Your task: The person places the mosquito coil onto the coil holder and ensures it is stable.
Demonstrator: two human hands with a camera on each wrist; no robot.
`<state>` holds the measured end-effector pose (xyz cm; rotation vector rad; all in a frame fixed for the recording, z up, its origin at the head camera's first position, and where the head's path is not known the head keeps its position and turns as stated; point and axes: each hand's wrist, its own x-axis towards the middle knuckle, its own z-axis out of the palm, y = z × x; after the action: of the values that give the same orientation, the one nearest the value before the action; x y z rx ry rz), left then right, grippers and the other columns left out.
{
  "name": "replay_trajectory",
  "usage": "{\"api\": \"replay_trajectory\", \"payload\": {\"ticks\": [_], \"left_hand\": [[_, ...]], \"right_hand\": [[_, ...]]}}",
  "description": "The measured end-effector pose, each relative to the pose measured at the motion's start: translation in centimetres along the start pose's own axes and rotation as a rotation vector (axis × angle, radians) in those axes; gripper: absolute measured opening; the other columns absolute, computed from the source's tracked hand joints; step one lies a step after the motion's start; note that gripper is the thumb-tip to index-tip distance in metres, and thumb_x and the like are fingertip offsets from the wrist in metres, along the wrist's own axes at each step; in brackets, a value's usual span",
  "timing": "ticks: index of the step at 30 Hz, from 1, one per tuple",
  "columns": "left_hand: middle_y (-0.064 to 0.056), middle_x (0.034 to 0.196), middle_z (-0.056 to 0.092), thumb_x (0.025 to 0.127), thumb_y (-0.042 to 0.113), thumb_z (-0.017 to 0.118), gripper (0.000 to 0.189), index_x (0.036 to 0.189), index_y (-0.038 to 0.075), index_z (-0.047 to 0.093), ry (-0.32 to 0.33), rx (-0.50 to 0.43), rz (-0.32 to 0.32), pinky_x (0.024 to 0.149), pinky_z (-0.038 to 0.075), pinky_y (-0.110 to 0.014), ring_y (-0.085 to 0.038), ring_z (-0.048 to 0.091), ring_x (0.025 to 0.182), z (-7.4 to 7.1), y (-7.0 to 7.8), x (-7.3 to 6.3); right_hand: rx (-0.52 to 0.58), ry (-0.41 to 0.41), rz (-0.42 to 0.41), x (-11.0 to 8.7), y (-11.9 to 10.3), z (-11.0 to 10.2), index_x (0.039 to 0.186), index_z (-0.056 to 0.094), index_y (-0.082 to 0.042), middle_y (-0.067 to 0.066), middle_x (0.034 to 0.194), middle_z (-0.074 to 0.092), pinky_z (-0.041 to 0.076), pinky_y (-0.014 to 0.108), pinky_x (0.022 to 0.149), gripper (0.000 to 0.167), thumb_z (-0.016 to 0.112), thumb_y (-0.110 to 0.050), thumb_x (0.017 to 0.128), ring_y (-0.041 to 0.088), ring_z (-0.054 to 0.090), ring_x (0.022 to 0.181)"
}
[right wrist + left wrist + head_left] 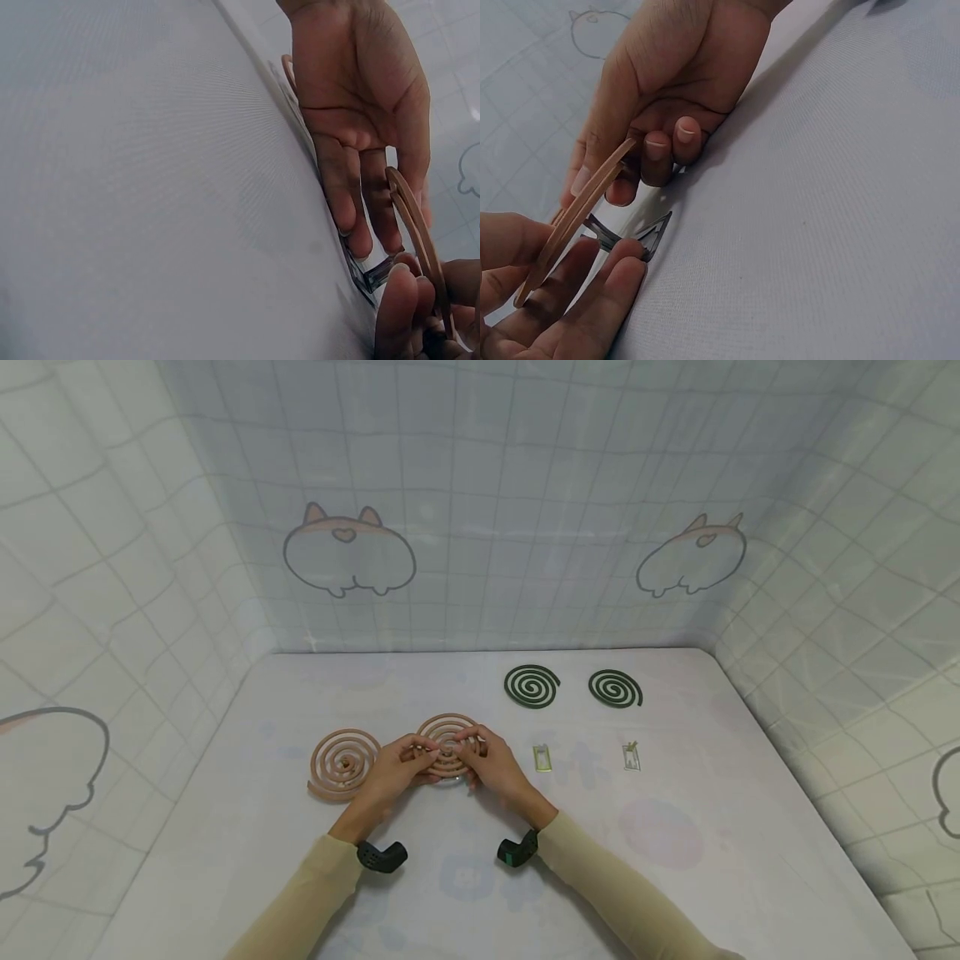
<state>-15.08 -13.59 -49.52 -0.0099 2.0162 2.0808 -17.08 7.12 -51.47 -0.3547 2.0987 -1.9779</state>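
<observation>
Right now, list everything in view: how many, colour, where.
Brown coils: two, brown, one held, one at left
Small piece: one, yellowish, at left coil's centre
Green coils: two, green, at back right
Small frames: two, yellowish and silvery, right of hands
Metal stand: one, greyish, under held coil
Table: one, white, under coils
Backdrop: one, whitish, round table
Wrist devices: two, black, at wrists
Sleeves: two, beige, on forearms
Left hand, right hand: two, on held coil

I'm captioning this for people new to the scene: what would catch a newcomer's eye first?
Probably the brown coil that the left hand and right hand hold near the table's middle. Next, two dark green coils stand out against the pale cloth, farther back and to the right. Another brown coil lies left of the hands.
</observation>
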Motion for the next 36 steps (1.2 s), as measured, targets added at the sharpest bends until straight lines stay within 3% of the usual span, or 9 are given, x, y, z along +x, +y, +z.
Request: {"api": "replay_trajectory", "payload": {"ticks": [12,23,36], "left_hand": [[-0.016,0.102,0.067,0.102,0.006,0.065,0.023,0.123,-0.002,0.063,0.002,0.008,-0.012,0.084,0.063,-0.04,-0.026,0.071,0.089,0.0,0.1,-0.1],[-0.017,0.104,0.067,0.102,0.006,0.065,0.022,0.123,-0.001,0.063,0.003,0.013,-0.016,0.084,0.063,-0.04,-0.027,0.071,0.089,-0.1,-0.1,0.1],[-0.017,0.104,0.067,0.101,0.005,0.066,0.026,0.125,-0.005,0.062,-0.011,0.02,-0.013,0.084,0.062,-0.038,-0.023,0.071,0.089,-0.2,-0.3,0.3]], "right_hand": [[0.033,0.021,0.007,0.2,-0.1,0.2,0.128,0.064,-0.01,0.009,0.077,0.059,0.05,0.025,0.047,0.029,0.068,-0.02,0.102,0.016,0.054,0.057],[0.075,0.04,0.011,0.2,-0.5,0.6,0.131,0.06,0.004,0.029,0.085,0.062,0.051,0.029,0.048,0.029,0.063,-0.006,0.103,0.021,0.054,0.055],[0.025,0.117,0.006,-0.3,-0.6,1.2,0.123,0.066,-0.007,0.006,0.072,0.057,0.054,0.028,0.045,0.022,0.068,-0.014,0.102,0.017,0.055,0.051]]}}
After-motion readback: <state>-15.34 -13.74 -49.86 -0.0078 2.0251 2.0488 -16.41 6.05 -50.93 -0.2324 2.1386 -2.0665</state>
